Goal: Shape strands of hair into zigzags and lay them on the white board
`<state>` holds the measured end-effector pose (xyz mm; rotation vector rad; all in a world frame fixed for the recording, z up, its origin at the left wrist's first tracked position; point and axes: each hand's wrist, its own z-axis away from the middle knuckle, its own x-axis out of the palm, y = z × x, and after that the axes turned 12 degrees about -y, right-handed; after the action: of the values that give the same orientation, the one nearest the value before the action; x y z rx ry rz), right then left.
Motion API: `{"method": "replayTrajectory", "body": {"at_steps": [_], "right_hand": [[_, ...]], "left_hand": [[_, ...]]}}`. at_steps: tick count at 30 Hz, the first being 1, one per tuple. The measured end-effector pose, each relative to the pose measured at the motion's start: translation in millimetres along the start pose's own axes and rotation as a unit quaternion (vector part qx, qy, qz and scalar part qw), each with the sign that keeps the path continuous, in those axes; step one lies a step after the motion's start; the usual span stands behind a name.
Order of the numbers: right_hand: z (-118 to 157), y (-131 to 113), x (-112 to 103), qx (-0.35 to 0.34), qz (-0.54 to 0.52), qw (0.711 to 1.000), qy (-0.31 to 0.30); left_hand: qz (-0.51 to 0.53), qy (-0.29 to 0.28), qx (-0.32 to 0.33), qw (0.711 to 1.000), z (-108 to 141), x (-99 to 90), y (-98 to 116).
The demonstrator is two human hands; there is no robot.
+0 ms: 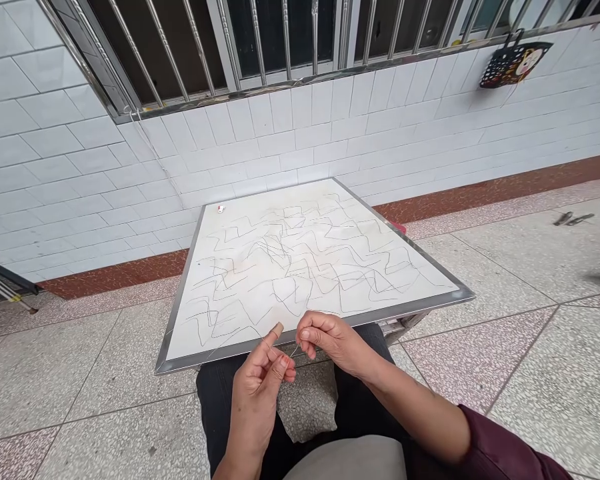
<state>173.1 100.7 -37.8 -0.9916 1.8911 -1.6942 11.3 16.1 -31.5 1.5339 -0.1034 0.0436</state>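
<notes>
A thin dark wire runs between my two hands just in front of the table's near edge. My left hand pinches it between thumb and fingers, the index finger stretched up with a tan wrap on its tip. My right hand is closed on the wire's other part, close to the left fingertips. A length of wire also trails left from my left hand over the table edge. Many thin bent wires lie scattered over the white tabletop, which has a grey metal rim.
A small red and white item sits at the table's far left corner. Behind stands a white tiled wall with barred windows, where a dotted bag hangs at right. My legs are under the table's near edge.
</notes>
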Motion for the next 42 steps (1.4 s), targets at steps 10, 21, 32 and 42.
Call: {"method": "replayTrajectory", "body": {"at_steps": [10,21,32,42], "right_hand": [[-2.1,13.2,5.2,-0.018,-0.052,0.996,0.065],[-2.0,12.1,-7.5,-0.029,-0.155,0.973,0.166],[23.9,-1.3,30.9,-0.136,0.245,0.957,0.077],[15.3,14.4,37.7,-0.171,0.533,0.824,0.092]], "left_hand": [[0.013,0.051,0.011,0.999,-0.5,0.6,3.3],[0.042,0.084,0.013,0.996,4.9,-3.5,2.4],[0.003,0.08,-0.008,0.997,3.9,-6.5,-16.0],[-0.105,0.074,0.032,0.991,7.0,9.0,-31.8]]}}
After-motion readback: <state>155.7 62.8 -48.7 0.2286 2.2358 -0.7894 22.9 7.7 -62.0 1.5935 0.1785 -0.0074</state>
